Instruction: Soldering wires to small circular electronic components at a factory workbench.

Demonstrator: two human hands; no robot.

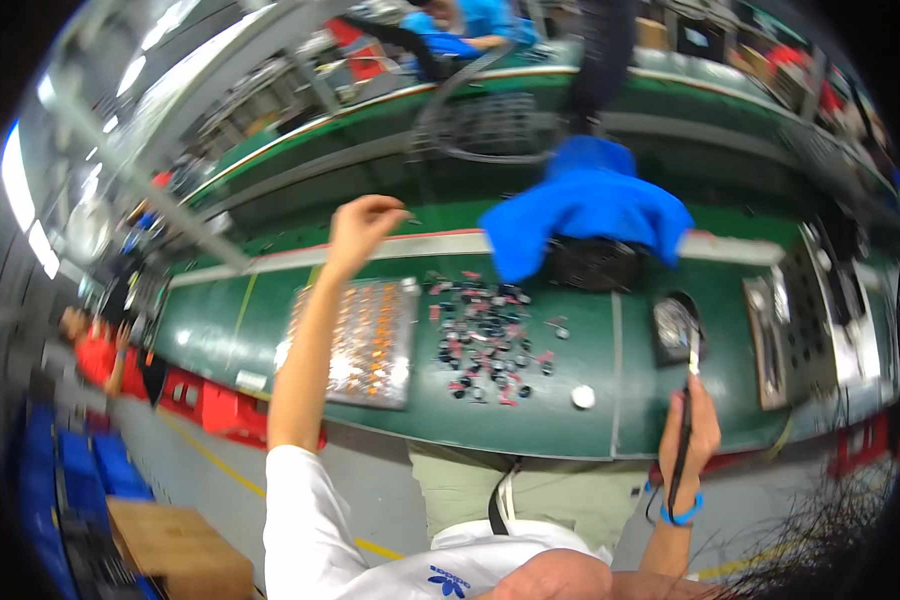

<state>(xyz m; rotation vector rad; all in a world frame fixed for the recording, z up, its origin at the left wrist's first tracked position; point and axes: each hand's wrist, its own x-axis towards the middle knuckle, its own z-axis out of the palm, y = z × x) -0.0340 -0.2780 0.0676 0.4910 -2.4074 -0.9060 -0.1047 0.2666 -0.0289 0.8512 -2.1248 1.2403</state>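
My left hand point(367, 228) is raised over the far side of the green bench point(570, 440), beyond a tray point(407, 335) with rows of orange and shiny small parts. Its fingertips are pinched together, and what they hold is too small and blurred to name. In my right hand point(701, 428) is a soldering iron point(683, 440) with a black handle. The iron's pale tip points away from me, at a small black holder point(667, 345) with greyish filling. Loose small black and pink parts point(485, 340) lie scattered between my hands.
A round white piece point(583, 397) sits near the front edge. Behind the loose parts stands a black fan point(595, 264) draped with blue cloth point(590, 195). A metal box point(835, 300) is at the right. Across the bench sits a person in blue point(470, 30); another in red point(95, 350) is at left.
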